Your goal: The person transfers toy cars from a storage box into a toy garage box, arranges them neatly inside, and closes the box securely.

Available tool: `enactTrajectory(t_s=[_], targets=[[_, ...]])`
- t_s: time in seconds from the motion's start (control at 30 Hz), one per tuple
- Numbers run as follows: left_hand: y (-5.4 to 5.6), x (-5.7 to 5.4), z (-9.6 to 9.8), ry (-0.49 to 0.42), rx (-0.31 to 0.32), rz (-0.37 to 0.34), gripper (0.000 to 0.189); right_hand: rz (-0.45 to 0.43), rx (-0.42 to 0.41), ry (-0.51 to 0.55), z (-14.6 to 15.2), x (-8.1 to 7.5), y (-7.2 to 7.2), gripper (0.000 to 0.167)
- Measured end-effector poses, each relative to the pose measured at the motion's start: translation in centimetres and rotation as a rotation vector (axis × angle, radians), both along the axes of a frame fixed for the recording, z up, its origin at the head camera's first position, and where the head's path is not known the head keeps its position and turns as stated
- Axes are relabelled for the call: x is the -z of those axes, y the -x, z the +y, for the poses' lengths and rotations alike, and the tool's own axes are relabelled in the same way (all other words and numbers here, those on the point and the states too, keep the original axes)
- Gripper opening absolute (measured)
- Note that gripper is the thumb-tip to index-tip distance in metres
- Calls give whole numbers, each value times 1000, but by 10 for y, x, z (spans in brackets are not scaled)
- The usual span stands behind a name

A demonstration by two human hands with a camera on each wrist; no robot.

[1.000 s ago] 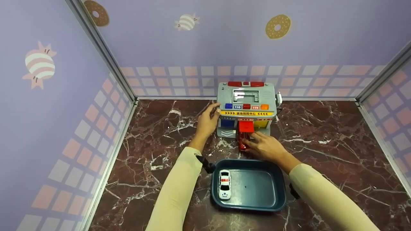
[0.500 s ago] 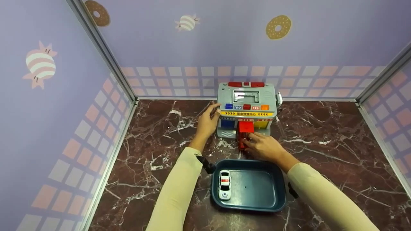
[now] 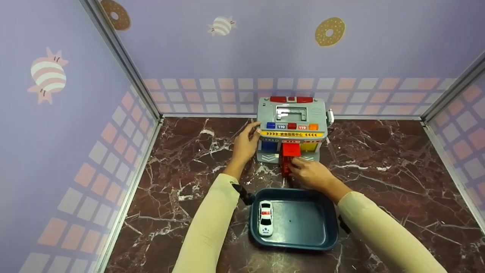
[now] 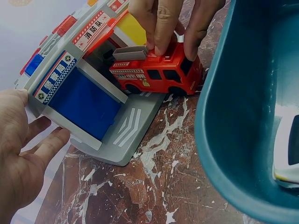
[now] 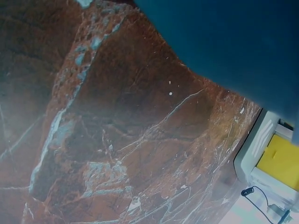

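A red toy fire truck (image 4: 161,72) stands at the raised red middle door (image 3: 291,149) of a grey toy emergency station (image 3: 318,113), its rear inside the doorway. My right hand (image 3: 312,174) pinches the truck's cab from above between thumb and fingers (image 4: 163,28). At the station's left side, my left hand (image 3: 244,146) rests against the front corner, its fingers loosely extended (image 4: 53,144). Beside the truck, the blue door (image 4: 86,105) is down. The right hand is not visible in the right wrist view.
A dark teal tray (image 3: 293,247) lies in front of the station, with a white toy police car (image 3: 265,218) at its left side. The yellow door (image 5: 282,161) is down. A thin black cord (image 5: 261,198) trails near the station's side. Patterned walls enclose the marbled table (image 3: 182,170).
The right hand's fingers have shifted slightly on the fire truck's cab. The truck, station and left hand stay almost in place.
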State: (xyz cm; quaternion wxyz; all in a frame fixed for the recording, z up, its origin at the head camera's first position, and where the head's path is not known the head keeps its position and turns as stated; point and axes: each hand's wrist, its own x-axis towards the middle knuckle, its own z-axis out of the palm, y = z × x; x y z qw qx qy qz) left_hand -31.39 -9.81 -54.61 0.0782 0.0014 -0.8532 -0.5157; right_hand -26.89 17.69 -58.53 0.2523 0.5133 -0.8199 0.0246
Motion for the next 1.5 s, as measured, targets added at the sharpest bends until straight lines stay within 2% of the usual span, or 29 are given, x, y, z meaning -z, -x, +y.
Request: enactTrajectory(t_s=[0.27, 0.47, 0.97, 1.5], targets=[[1, 0, 0, -13, 6, 10, 37, -39, -8, -4, -3, -3, -1, 19], [1, -1, 1, -17, 1, 9, 37, -13, -17, 21, -5, -1, 0, 16], [1, -2, 1, -1, 13, 16, 38, -13, 11, 45, -5, 1, -3, 12], [0, 0, 1, -6, -4, 21, 35, -76, 56, 20, -8, -1, -10, 11]])
